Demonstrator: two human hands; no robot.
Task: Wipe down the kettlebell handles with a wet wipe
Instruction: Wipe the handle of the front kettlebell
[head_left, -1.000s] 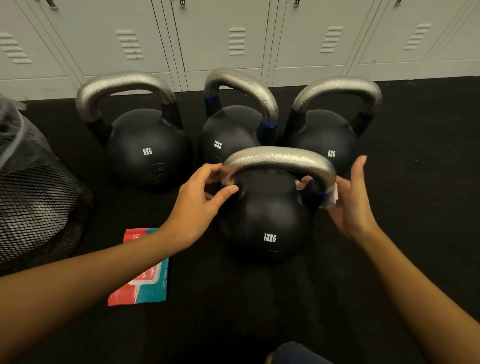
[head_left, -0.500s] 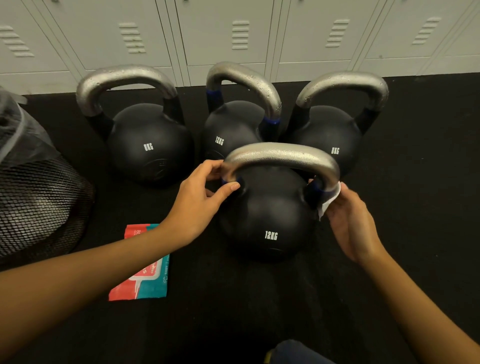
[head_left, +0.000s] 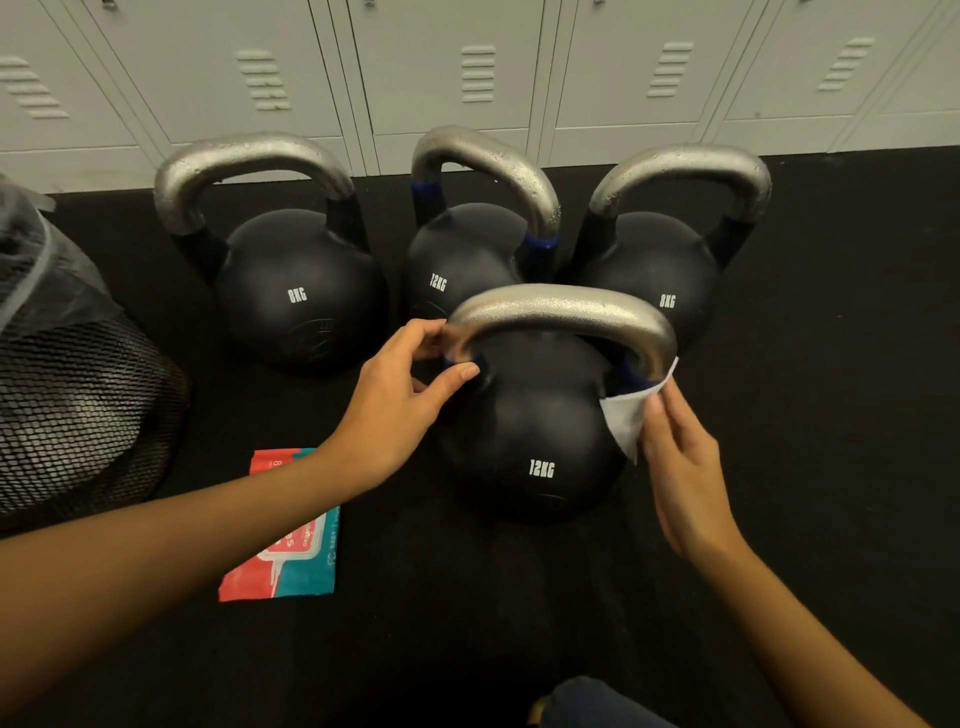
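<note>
Black gym floor (head_left: 805, 467), lockers (head_left: 467, 67) behind. Right hand (head_left: 680, 467) pinches white wipe (head_left: 631, 415) against right base of near kettlebell (head_left: 535, 431) handle (head_left: 566, 312); left hand (head_left: 400, 410) grips the left base. Three kettlebells beyond, wipe pack (head_left: 296, 551) near left.

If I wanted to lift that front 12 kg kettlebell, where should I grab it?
Probably the top bar of the front kettlebell's silver handle, reaching down from above. It arches upright with an open gap beneath for fingers. Its two ends are taken: the left hand grips one, the right hand holds a wipe at the other.
</note>
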